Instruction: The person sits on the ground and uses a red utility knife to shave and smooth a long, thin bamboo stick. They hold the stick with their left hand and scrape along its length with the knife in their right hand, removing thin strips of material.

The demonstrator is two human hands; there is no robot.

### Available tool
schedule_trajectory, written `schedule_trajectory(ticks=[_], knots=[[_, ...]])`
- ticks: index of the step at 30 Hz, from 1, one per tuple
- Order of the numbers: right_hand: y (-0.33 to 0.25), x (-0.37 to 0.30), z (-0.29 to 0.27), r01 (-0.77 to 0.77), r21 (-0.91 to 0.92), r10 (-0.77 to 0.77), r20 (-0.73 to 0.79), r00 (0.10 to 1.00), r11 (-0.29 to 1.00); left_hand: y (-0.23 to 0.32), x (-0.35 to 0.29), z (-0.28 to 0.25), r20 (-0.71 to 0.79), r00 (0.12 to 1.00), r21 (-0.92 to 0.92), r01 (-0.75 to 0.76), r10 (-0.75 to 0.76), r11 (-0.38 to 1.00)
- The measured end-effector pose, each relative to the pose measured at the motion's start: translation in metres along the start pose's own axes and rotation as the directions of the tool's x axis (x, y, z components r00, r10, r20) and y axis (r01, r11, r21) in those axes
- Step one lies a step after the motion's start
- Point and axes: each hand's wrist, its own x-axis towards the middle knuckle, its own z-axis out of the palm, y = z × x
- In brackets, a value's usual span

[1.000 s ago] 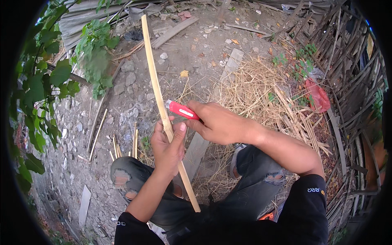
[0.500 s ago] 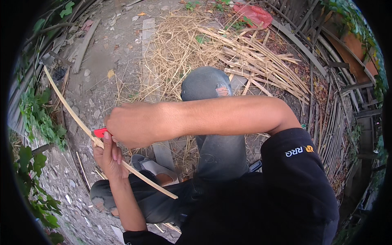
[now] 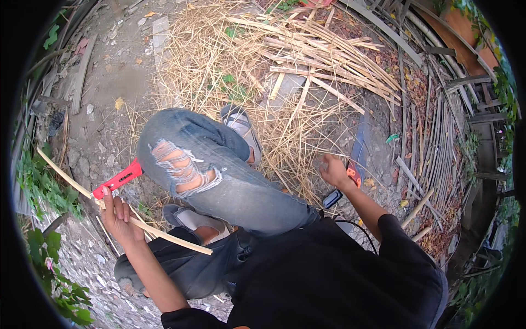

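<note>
A long, pale bamboo strip (image 3: 170, 239) runs slantwise at the left, bowed along its length. My left hand (image 3: 121, 220) is closed around it, and a red utility knife (image 3: 118, 179) is pinned against the strip under the thumb. The knife's far end reaches the side of my raised knee, over ripped jeans. On the right, my right hand (image 3: 334, 172) is low over the ground at the edge of the straw, fingers loosely apart, with nothing seen in it. Just beside it lies a blue-bladed tool with an orange handle (image 3: 354, 174).
Loose straw-like shavings (image 3: 203, 60) and a heap of split strips (image 3: 339, 60) cover the ground ahead. A small dark object (image 3: 332, 198) lies near my right wrist. Stacked poles (image 3: 438, 137) line the right side; leafy plants (image 3: 46, 181) grow at the left.
My right hand has left the strip and knife and swung down to the right. The red knife now stays in my left hand with the strip. My raised knee has tilted left.
</note>
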Motion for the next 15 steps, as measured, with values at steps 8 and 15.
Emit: schedule_trajectory(ticks=[8,15], knots=[[0.079,-0.172,0.057,-0.293,-0.186,0.298,0.003,0.954,0.938,-0.003,0.011,-0.006,-0.018,0.998,0.105,-0.057,0.060,0.993],[0.104,-0.246,0.034,-0.093,-0.322,0.206,0.337,0.919,0.942,-0.014,0.022,-0.026,-0.056,0.996,0.064,-0.064,0.067,0.996]])
